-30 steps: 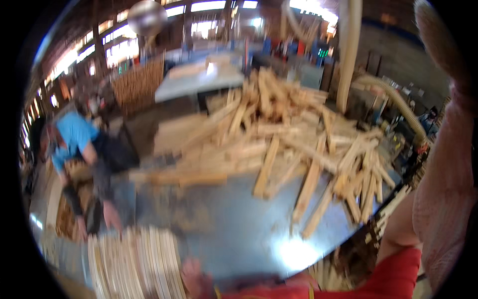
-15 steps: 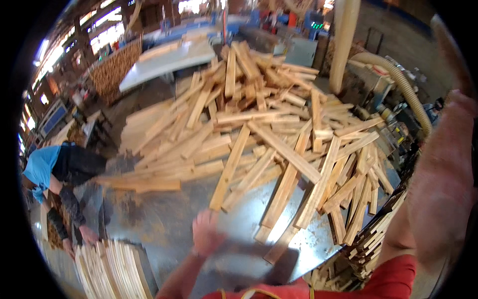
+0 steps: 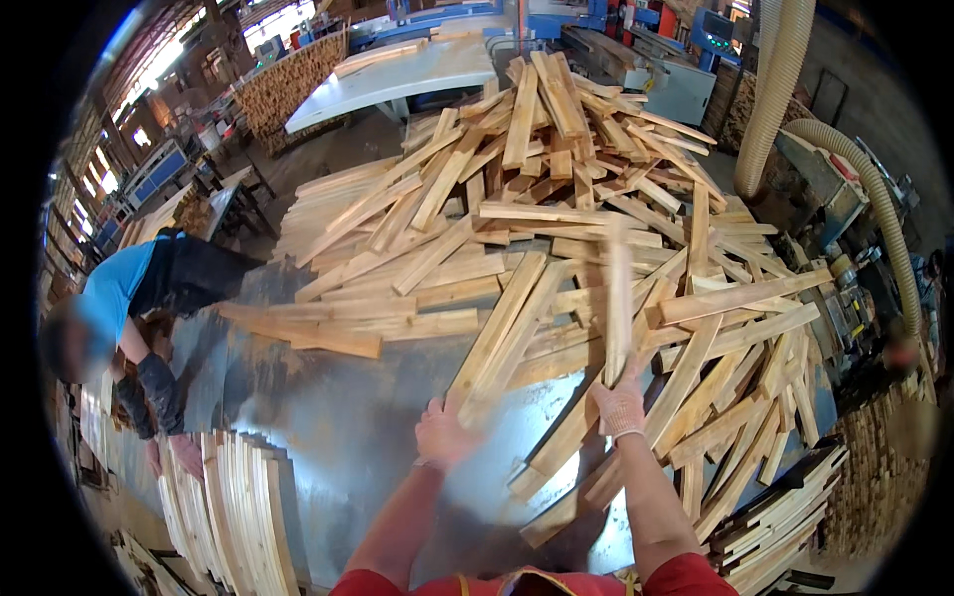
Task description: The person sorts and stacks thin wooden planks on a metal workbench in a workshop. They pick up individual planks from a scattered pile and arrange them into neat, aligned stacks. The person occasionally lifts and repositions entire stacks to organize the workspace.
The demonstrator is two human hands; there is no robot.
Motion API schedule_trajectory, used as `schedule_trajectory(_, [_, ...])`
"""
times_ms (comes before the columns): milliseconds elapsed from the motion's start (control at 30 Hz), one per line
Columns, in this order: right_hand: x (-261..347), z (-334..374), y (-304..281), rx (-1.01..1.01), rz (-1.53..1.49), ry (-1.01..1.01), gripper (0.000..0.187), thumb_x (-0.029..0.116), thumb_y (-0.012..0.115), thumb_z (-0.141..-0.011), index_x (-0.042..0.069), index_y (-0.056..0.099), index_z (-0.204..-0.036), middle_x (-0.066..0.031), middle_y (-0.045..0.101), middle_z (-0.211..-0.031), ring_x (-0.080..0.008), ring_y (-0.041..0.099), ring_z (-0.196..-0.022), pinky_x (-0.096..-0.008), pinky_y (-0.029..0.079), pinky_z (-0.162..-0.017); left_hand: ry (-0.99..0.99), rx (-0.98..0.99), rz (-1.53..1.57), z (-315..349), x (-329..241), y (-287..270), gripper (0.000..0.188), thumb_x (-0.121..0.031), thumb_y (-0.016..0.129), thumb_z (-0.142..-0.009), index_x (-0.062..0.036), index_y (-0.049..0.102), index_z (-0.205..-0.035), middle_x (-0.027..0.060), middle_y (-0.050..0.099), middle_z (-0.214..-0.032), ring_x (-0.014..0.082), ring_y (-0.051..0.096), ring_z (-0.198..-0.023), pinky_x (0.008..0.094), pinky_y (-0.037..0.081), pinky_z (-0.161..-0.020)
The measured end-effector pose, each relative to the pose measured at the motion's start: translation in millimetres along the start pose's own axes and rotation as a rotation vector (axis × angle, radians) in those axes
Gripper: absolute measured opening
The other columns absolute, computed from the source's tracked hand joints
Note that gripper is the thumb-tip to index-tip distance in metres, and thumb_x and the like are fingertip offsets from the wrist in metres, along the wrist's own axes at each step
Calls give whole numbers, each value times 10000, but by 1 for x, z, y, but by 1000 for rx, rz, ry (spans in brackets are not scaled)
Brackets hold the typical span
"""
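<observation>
From where I stand, the right hand, in a thin pale glove, has its fingers closed round the near end of a narrow, pale wooden slat, which points away from the body over the heap and is blurred toward its far end. The left hand is at the near end of a pair of long, light-brown wooden boards; blur there hides whether the fingers grip or only touch. Held by one end, the slat would probably steer better with a firm thumb on top and the wrist in line. I'd square the left fingers across the boards' end before pulling, and draw them out low and flat so the crossed pieces above don't slide. The glove should help against splinters.

Around both hands spreads a loose, tangled heap of pale wooden slats on a grey, shiny metal worktop. At its left end, a co-worker in a light-blue shirt bends with both hands at a neat row of cream-coloured wooden strips.
</observation>
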State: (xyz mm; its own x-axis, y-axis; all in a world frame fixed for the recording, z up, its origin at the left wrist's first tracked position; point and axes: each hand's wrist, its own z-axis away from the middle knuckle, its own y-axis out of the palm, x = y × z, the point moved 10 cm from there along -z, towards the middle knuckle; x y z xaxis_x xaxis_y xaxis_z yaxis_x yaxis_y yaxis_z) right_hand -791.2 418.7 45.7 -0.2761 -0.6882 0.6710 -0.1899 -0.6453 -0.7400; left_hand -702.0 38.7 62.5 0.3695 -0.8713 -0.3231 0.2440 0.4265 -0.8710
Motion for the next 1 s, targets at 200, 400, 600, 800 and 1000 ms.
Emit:
schedule_trajectory(200, [49,174,46,396,-727,251,856,-31,660,-851,55,353,-1646,-99,653,-1071,-218,680,-856,-327,576,-710,182,659,1281,126,141,100,739,-313,832,-885,-110,573,-1546,200,684,-1326,364,682,-1245,464,559,-1072])
schedule_trajectory(400, [76,359,143,886,-671,188,804,197,745,-904,40,434,-1628,-130,694,-1235,-219,664,-1001,-340,553,-895,274,293,1318,223,276,139,542,-338,669,-1062,22,561,-1452,225,704,-1205,381,717,-1022,520,603,-886])
schedule_trajectory(600, [105,405,178,928,-137,-110,667,332,784,-917,18,594,-1475,-178,778,-1255,-314,756,-1113,-412,575,-978,-13,252,1470,290,353,144,618,-511,614,-1098,-17,538,-1460,158,694,-945,268,630,-683,408,535,-656])
schedule_trajectory(800, [159,470,163,1059,-338,-23,550,154,694,-951,13,594,-1473,-151,778,-1184,-252,748,-1041,-365,582,-945,-441,236,2147,325,377,144,733,-703,432,-1103,-79,575,-1460,133,707,-907,239,595,-605,368,505,-607])
schedule_trajectory(1000, [135,514,229,1397,-10,-117,526,272,771,-912,7,655,-1352,-121,723,-1054,-170,676,-934,-332,562,-799,-89,419,1377,305,334,82,592,-492,517,-1115,-84,536,-1544,173,709,-1294,320,742,-1016,418,596,-804])
